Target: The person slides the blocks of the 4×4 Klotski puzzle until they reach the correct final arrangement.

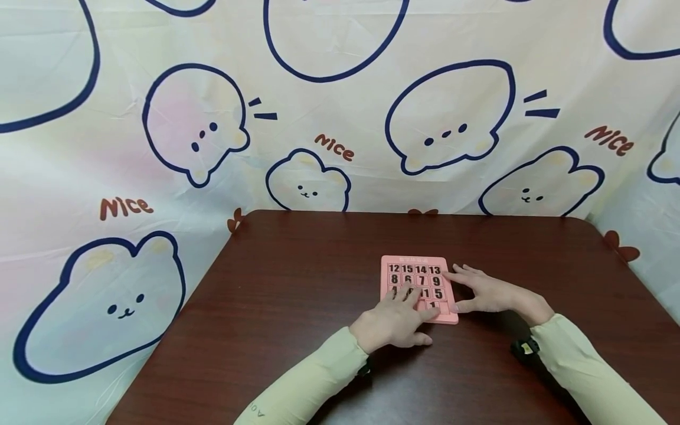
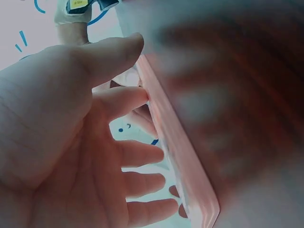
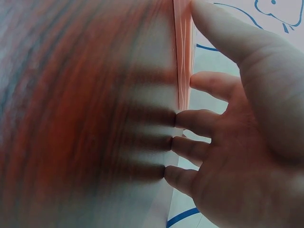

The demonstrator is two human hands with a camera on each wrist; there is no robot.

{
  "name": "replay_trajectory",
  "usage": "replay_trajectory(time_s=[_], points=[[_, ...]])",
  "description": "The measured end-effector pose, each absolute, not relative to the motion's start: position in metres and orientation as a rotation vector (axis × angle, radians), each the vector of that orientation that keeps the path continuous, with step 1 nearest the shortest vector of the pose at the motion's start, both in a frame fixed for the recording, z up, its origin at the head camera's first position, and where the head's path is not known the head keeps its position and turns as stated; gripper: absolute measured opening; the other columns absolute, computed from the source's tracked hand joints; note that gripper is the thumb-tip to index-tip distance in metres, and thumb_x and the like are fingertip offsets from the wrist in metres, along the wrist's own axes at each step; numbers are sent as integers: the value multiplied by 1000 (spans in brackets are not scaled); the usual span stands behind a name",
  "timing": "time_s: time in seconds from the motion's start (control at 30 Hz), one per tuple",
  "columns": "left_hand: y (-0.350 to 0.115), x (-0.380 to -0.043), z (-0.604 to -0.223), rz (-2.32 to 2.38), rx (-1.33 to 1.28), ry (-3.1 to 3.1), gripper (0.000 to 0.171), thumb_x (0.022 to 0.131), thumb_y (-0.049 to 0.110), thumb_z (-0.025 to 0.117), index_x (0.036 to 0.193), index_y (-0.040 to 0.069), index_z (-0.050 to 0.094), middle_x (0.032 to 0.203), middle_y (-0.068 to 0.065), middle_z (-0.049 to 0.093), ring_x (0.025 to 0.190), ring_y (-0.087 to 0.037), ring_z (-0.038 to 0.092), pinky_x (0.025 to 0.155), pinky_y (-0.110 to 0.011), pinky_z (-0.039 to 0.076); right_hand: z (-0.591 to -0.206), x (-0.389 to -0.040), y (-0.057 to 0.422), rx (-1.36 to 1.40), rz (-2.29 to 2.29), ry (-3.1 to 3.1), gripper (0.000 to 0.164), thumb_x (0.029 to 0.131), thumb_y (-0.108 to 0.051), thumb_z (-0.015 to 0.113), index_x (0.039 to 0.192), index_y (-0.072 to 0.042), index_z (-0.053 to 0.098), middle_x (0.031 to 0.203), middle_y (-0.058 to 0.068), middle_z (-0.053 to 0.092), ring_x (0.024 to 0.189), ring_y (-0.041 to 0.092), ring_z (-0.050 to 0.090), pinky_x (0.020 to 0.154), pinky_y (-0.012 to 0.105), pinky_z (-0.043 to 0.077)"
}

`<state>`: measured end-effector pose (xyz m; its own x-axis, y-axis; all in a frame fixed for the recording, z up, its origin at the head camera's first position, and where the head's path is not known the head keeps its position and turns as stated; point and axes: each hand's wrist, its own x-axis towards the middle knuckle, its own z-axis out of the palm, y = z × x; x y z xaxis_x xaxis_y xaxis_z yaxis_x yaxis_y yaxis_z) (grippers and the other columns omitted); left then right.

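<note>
A pink number sliding puzzle (image 1: pixel 413 260) lies flat on the table, its tiles bearing black numbers. The top row reads 12, 15, 14, 13, and the one below 8, 6, 7, 9. Spread over its lower left part is my left hand (image 1: pixel 395 321), which hides several tiles; its index fingertip is right by the 1 tile (image 1: pixel 432 305). My right hand (image 1: pixel 489 293) is at the puzzle's right edge, with thumb and index fingertip against the side. The right wrist view shows the other right fingertips (image 3: pixel 172 143) down on the tabletop, beside the puzzle's edge (image 3: pixel 183 57).
The dark brown wooden table (image 1: pixel 297 265) stretches out on all sides of the puzzle. A pale cloth (image 1: pixel 319 112) with cartoon bears hangs behind it and on both sides. Black wrist straps (image 1: pixel 525 348) are worn at the light green sleeves (image 1: pixel 313 378).
</note>
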<state>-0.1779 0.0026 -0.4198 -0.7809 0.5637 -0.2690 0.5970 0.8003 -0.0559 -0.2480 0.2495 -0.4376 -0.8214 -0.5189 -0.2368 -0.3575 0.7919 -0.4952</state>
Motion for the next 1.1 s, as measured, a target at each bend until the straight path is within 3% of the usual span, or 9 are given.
replay_trajectory(time_s=[0.4,0.6,1.1], points=[[-7,-179,-408,-171,853,2721,55,93,63,50,145,50,39,164,-3,24,152,-29,19,119,-45,29,-437,-248,249,-659,-633,2607,92,83,-56,71,153,-11,33,160,31,15,146,55,7,107,76,18],[-15,-186,-405,-118,827,2729,55,94,61,51,145,43,45,163,-5,25,152,-30,18,118,-47,30,-437,-248,248,-651,-634,2604,92,82,-56,71,154,-12,34,160,30,15,146,55,7,106,77,19],[-32,-214,-400,84,802,2759,59,96,56,51,149,32,43,163,-9,26,152,-31,21,118,-51,30,-437,-250,248,-634,-631,2597,93,81,-57,72,154,-13,33,161,29,14,146,54,5,107,76,18]])
